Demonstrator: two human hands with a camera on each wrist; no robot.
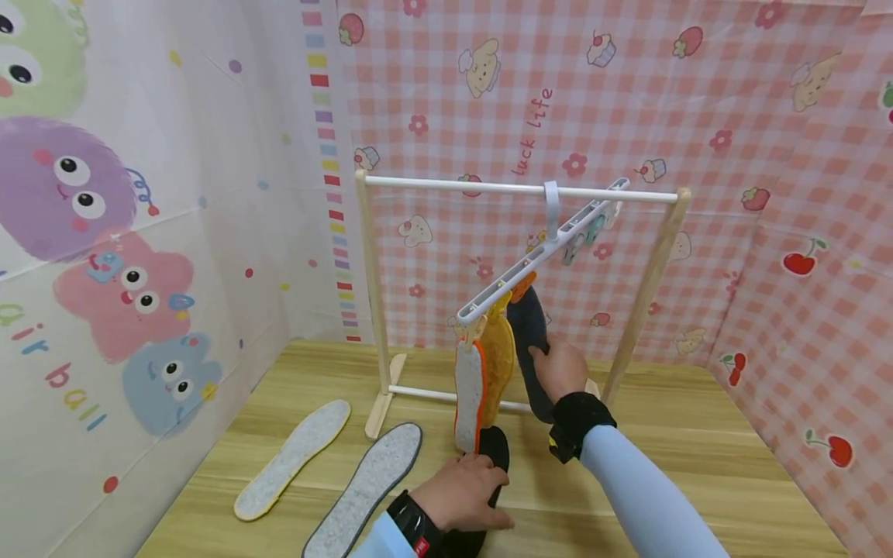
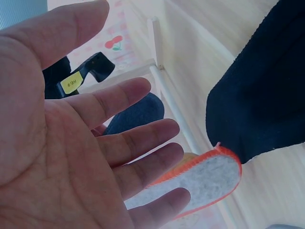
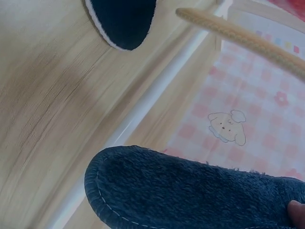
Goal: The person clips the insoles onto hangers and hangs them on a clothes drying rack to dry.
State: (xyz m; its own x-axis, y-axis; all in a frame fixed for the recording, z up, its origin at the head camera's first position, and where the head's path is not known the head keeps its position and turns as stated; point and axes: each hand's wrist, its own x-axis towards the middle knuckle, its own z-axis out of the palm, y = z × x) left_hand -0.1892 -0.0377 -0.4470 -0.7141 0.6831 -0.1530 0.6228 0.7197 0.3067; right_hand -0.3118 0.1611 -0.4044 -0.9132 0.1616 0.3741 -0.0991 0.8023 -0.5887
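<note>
My right hand (image 1: 561, 370) pinches the edge of a dark navy insole (image 1: 528, 318) that hangs at an orange clip (image 1: 523, 286) of a grey clip hanger (image 1: 512, 280). In the right wrist view this insole (image 3: 190, 191) shows a fuzzy face and stitched border, with a fingertip on it. Beside it hang a yellow insole (image 1: 498, 360) and a grey insole with an orange edge (image 1: 468, 399). Over a black insole (image 1: 495, 443) on the table is my left hand (image 1: 460, 496), partly covering it. The left wrist view shows that hand (image 2: 81, 143) with spread, loosely extended fingers and nothing held.
On the table (image 1: 670, 465) at left lie a grey insole with yellow edging (image 1: 296, 459) and one with dark edging (image 1: 370, 488). A wood-and-white rack (image 1: 453, 184) carries the hanger. More clips (image 1: 593, 230) hang at its far end. Patterned cloths (image 1: 698, 93) surround the table.
</note>
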